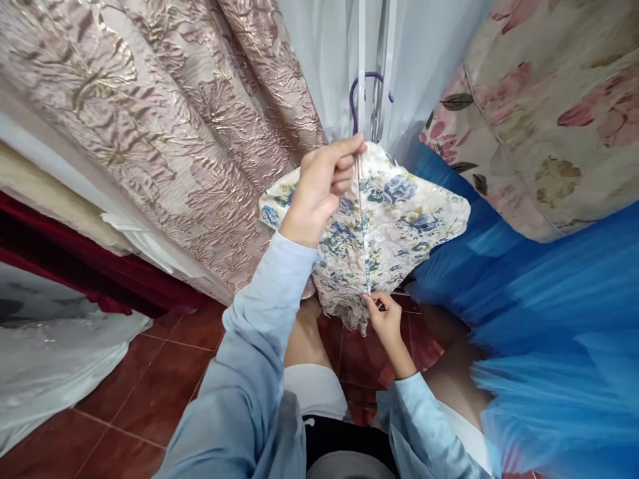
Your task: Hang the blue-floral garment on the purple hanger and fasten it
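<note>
A white dress [394, 213] with blue and green flowers hangs from a purple hanger [353, 100], its short sleeves spread to both sides. Down its middle runs a narrow seam, which looks like a zipper [364, 226]. My left hand [329, 179] pinches the top of the dress beside this seam, near the neckline. Lower down, the fingers of my right hand [385, 318] are closed at the seam's bottom end; whether they hold a zipper pull or just fabric is too small to tell. The skirt part bunches below, seen steeply from above.
Pink brocade fabric [200, 133] hangs on the left, with cream, dark red and white cloths beyond it. To the right are a cream floral garment [549, 120] and blue tulle [559, 319]. White metal bars [362, 40] stand behind the hanger. Red tiles [144, 372] cover the floor.
</note>
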The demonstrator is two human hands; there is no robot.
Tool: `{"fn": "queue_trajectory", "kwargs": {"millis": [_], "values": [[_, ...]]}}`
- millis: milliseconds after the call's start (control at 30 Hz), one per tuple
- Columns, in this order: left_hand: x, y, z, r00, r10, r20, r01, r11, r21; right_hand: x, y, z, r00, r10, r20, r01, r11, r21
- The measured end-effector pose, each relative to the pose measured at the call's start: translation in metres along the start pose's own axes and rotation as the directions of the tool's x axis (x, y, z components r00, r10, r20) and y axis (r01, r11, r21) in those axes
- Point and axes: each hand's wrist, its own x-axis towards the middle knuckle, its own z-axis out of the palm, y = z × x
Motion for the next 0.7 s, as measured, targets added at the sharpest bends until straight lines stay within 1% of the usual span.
{"fn": "queue_trajectory", "kwargs": {"millis": [33,67,100,133,167,200,233,267,300,333,367,433,467,533,633,700], "values": [[0.003,0.001,0.001,0.999,0.039,0.005,-0.039,0.998,0.056,0.000,0.002,-0.003,1.000,0.009,0.006,-0.009,1.000,-0.006],[0.004,-0.003,0.001,0.995,0.102,0.016,-0.103,0.984,0.146,0.000,0.004,-0.005,1.000,0.023,0.020,-0.023,1.000,-0.012],[0.002,-0.008,-0.001,0.981,0.191,0.031,-0.193,0.945,0.265,-0.002,0.007,-0.006,0.998,0.043,0.040,-0.042,0.999,-0.019],[-0.001,-0.016,-0.005,0.953,0.297,0.055,-0.293,0.869,0.399,-0.005,0.010,-0.007,0.996,0.068,0.064,-0.066,0.998,-0.022],[-0.004,-0.024,-0.010,0.911,0.404,0.084,-0.385,0.758,0.526,-0.008,0.013,-0.007,0.992,0.097,0.085,-0.096,0.995,-0.019],[-0.008,-0.031,-0.015,0.856,0.503,0.120,-0.456,0.626,0.633,-0.011,0.014,-0.007,0.987,0.128,0.100,-0.128,0.992,-0.010],[-0.011,-0.037,-0.020,0.800,0.577,0.161,-0.500,0.494,0.711,-0.013,0.015,-0.006,0.982,0.159,0.104,-0.161,0.987,0.007],[-0.013,-0.041,-0.025,0.754,0.624,0.207,-0.522,0.377,0.765,-0.014,0.013,-0.005,0.977,0.187,0.099,-0.191,0.981,0.028],[-0.015,-0.043,-0.030,0.720,0.647,0.251,-0.533,0.284,0.797,-0.014,0.010,-0.004,0.974,0.209,0.087,-0.214,0.975,0.053],[-0.016,-0.044,-0.033,0.699,0.654,0.288,-0.540,0.219,0.813,-0.012,0.006,-0.004,0.973,0.223,0.066,-0.228,0.970,0.081],[-0.017,-0.044,-0.036,0.689,0.651,0.317,-0.547,0.181,0.818,-0.008,-0.001,-0.003,0.974,0.226,0.038,-0.228,0.968,0.108],[-0.017,-0.042,-0.038,0.690,0.635,0.347,-0.558,0.161,0.814,0.006,-0.019,-0.003,0.981,0.192,-0.025,-0.186,0.971,0.154],[-0.018,-0.042,-0.039,0.693,0.632,0.347,-0.561,0.170,0.810,0.016,-0.030,-0.004,0.986,0.158,-0.054,-0.147,0.974,0.172],[-0.020,-0.043,-0.037,0.699,0.633,0.331,-0.571,0.216,0.792,0.039,-0.057,-0.006,0.993,0.074,-0.090,-0.054,0.976,0.210],[-0.023,-0.047,-0.035,0.708,0.635,0.308,-0.593,0.297,0.749,0.079,-0.102,-0.007,0.994,-0.064,-0.086,0.086,0.955,0.285],[-0.025,-0.048,-0.034,0.709,0.631,0.316,-0.609,0.320,0.726,0.106,-0.129,-0.005,0.988,-0.139,-0.060,0.151,0.926,0.347]]}}
